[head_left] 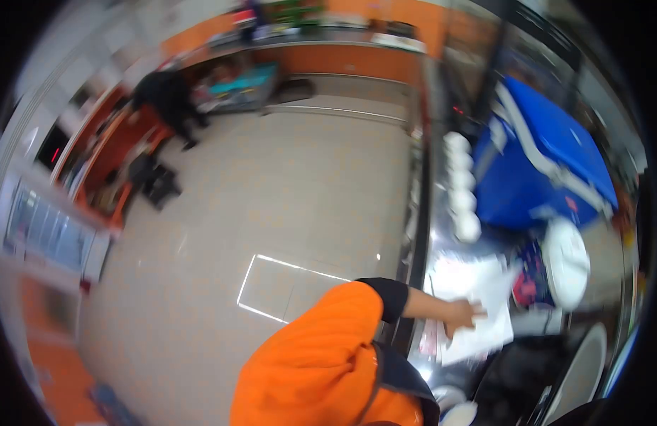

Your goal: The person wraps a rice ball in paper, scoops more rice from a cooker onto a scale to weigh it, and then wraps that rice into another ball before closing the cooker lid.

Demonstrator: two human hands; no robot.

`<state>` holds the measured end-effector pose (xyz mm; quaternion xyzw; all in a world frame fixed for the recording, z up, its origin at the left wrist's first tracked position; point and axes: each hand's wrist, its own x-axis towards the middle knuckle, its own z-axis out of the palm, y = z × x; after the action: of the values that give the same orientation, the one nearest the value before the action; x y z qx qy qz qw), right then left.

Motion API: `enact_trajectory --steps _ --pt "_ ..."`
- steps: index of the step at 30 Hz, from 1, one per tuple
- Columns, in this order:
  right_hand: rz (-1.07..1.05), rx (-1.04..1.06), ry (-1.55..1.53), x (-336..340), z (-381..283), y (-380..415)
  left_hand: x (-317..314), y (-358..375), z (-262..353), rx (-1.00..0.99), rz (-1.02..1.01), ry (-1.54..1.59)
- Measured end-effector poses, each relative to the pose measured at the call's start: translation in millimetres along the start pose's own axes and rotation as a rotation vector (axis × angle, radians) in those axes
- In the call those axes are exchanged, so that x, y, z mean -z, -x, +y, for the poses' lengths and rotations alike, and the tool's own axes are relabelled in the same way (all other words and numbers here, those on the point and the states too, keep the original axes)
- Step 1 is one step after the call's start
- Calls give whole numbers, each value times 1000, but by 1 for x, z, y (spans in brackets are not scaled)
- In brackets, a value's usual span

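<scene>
My left hand [462,317] reaches over the steel counter [449,238] from an orange sleeve with a black cuff. Its fingers look spread and rest on white paper sheets [493,328]; motion blur hides the exact contact. More white sheet surface extends just beyond the hand, under glare. A pinkish printed piece [429,339] lies by the wrist, too blurred to name. My right hand is out of view.
A large blue insulated bag [548,156] with grey straps stands on the counter, beside stacked white cups or lids [462,186]. Nearer are a white oval object [566,264] and a black object [520,376]. A person in dark clothes [165,96] bends at orange shelving [101,160] across the tiled floor.
</scene>
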<state>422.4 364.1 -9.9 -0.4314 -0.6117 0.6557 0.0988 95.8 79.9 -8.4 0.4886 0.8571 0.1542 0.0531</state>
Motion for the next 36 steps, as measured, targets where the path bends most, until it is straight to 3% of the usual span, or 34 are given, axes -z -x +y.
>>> enact_trajectory --steps 2,3,4,6,7,8,13,18,26,30,34,36 --pt "-68 126 -19 25 30 -6 -7 13 -2 39 112 267" --pt "-136 808 402 7 25 22 -4 23 -1 86 187 259" --pt "-5 31 -111 6 -1 46 -8 28 -7 115 209 259" --pt "144 94 -181 9 21 52 35 38 12 255 129 178" --pt "156 134 -193 5 16 64 32 40 9 222 179 74" --pt "258 -29 -106 -1 -4 73 37 43 14 342 147 118" --pt "368 -13 -139 0 10 81 34 30 22 514 183 271" --pt "415 50 -89 -2 24 89 15 35 25 447 263 -28" --pt "189 74 59 -24 33 65 10 26 12 522 314 -22" --pt "-20 -192 -201 -48 13 55 4 27 -9 545 464 86" --pt "8 -183 -40 -60 14 58 -9 41 -25 461 620 315" --pt "239 68 361 -56 21 61 -9 44 -14 624 628 482"
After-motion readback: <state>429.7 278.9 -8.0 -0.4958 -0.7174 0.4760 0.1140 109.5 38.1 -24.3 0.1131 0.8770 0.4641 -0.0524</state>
